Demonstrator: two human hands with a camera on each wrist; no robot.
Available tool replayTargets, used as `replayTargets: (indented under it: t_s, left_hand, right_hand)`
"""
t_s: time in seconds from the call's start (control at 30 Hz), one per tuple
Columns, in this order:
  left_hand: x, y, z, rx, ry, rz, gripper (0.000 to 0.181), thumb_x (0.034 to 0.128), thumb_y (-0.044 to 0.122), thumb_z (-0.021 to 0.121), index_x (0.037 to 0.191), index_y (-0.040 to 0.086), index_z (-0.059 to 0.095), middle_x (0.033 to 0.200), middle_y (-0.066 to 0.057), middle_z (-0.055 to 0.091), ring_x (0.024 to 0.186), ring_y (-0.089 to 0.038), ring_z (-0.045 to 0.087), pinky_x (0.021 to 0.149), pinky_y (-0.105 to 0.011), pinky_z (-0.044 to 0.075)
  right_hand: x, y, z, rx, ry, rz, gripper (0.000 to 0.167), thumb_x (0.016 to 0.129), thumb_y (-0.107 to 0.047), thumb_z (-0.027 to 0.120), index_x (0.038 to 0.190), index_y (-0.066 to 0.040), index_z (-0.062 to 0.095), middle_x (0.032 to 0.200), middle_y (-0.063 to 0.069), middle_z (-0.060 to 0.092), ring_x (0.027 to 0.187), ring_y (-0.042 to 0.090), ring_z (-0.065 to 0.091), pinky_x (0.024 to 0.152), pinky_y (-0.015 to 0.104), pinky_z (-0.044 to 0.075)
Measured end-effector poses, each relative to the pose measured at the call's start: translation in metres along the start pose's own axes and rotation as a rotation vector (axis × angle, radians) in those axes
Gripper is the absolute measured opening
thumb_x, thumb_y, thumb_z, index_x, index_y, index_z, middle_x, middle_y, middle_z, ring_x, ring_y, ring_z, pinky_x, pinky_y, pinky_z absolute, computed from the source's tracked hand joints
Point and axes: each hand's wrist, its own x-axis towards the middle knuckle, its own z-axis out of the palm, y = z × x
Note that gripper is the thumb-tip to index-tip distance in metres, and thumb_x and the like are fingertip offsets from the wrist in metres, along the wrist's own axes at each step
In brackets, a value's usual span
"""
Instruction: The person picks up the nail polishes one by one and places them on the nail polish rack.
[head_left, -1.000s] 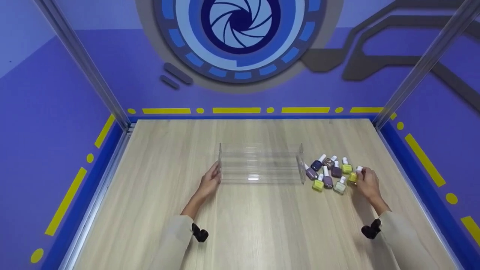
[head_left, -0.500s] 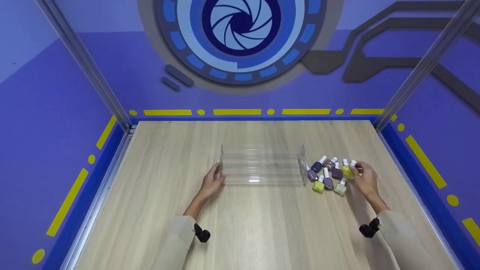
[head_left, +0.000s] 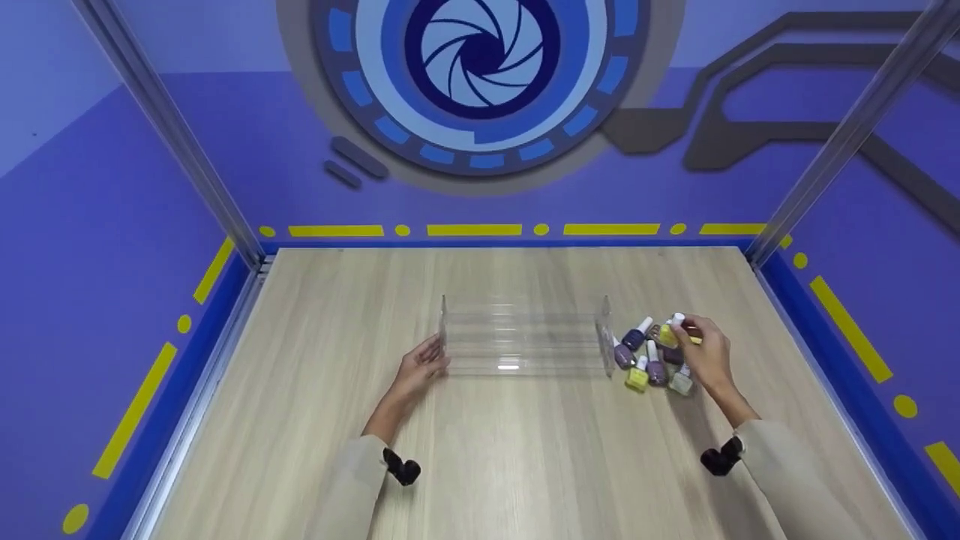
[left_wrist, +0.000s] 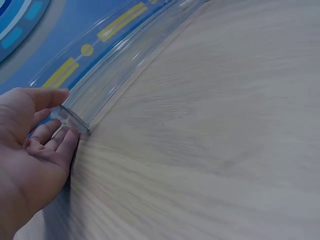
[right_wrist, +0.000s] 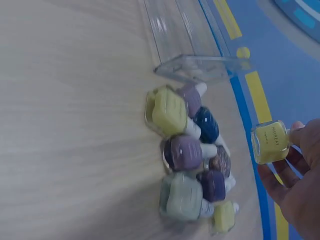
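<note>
A clear acrylic display rack (head_left: 517, 345) with stepped tiers stands mid-table. My left hand (head_left: 420, 369) holds its left end panel; in the left wrist view the fingers (left_wrist: 62, 137) curl at that end of the rack. My right hand (head_left: 707, 352) pinches a yellow nail polish bottle (right_wrist: 271, 142) by its white cap, raised above the other bottles. Below lie several more nail polish bottles: a light yellow one (right_wrist: 169, 111), a mauve one (right_wrist: 184, 152), a dark blue one (right_wrist: 206, 124), a pale green one (right_wrist: 182, 197) and a glittery one (right_wrist: 220, 161), among others.
The bottles lie close beside the rack's right end panel (head_left: 604, 341). A wooden table (head_left: 487, 465) bears everything. Blue printed walls (head_left: 480, 202) and metal posts (head_left: 817, 150) enclose its back and sides.
My right hand has lifted the yellow nail polish bottle from the right side of the group and carried it left over the others. My left hand stays at the rack's left end.
</note>
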Motion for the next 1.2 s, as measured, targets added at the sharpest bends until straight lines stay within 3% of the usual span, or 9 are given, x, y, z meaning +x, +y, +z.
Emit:
replayTargets:
  t_s: [0.1,0.27,0.37,0.53,0.77,0.93,1.2]
  left_hand:
    - [0.002,-0.003,-0.004,-0.035,-0.01,-0.01,0.065,0.0993,0.004,0.063,0.157,-0.001,0.033,0.166,-0.023,0.029,0.156,-0.037,0.026,0.123,-0.044,0.038]
    - [0.002,-0.005,-0.005,-0.029,-0.012,0.011,0.065,0.099,0.006,0.065,0.156,-0.002,0.035,0.165,-0.023,0.03,0.155,-0.036,0.028,0.123,-0.043,0.037]
    - [0.002,-0.007,-0.005,-0.027,-0.013,0.034,0.064,0.0989,0.006,0.065,0.155,-0.003,0.035,0.165,-0.025,0.03,0.155,-0.038,0.028,0.123,-0.044,0.036]
    - [0.001,-0.009,-0.005,-0.023,-0.018,0.055,0.064,0.0994,0.007,0.065,0.155,-0.005,0.035,0.164,-0.026,0.031,0.154,-0.04,0.029,0.121,-0.045,0.04]
    - [0.0,-0.009,-0.006,-0.015,-0.024,0.063,0.065,0.1003,0.01,0.065,0.156,-0.002,0.034,0.165,-0.024,0.031,0.154,-0.038,0.03,0.119,-0.042,0.044]
    - [0.001,-0.009,-0.006,-0.015,-0.026,0.074,0.064,0.1007,0.01,0.064,0.156,-0.002,0.034,0.164,-0.024,0.032,0.154,-0.037,0.031,0.117,-0.04,0.046]
    - [-0.002,-0.009,-0.005,0.024,-0.03,0.06,0.062,0.1031,0.009,0.059,0.157,-0.002,0.032,0.165,-0.024,0.03,0.154,-0.038,0.029,0.117,-0.037,0.046]
  right_hand:
    - [0.001,-0.009,0.009,0.029,-0.016,-0.005,0.029,0.101,-0.011,0.064,0.122,0.009,0.066,0.12,0.028,0.067,0.105,0.034,0.07,0.076,-0.005,0.04]
    - [0.004,-0.026,0.023,0.121,-0.048,-0.009,0.026,0.099,-0.009,0.067,0.119,0.009,0.067,0.117,0.029,0.068,0.091,-0.008,0.06,0.075,-0.001,0.048]
    - [0.006,-0.036,0.033,0.172,-0.07,-0.021,0.024,0.098,-0.007,0.068,0.116,0.01,0.068,0.114,0.029,0.069,0.087,-0.016,0.056,0.075,0.001,0.049]
    - [0.006,-0.055,0.05,0.215,-0.119,-0.006,0.023,0.097,-0.006,0.069,0.114,0.01,0.069,0.115,0.028,0.069,0.091,-0.007,0.062,0.077,0.002,0.049]
    - [0.011,-0.07,0.078,0.229,-0.149,-0.052,0.019,0.094,-0.006,0.073,0.109,0.006,0.073,0.111,0.023,0.071,0.107,0.036,0.071,0.085,0.01,0.056]
    - [0.013,-0.081,0.096,0.283,-0.151,-0.097,0.017,0.093,-0.005,0.073,0.105,0.007,0.074,0.107,0.024,0.071,0.106,0.04,0.072,0.085,0.015,0.058]
    - [0.013,-0.093,0.114,0.292,-0.186,-0.058,0.018,0.093,-0.004,0.073,0.109,0.006,0.074,0.111,0.024,0.073,0.107,0.04,0.071,0.084,0.015,0.057]
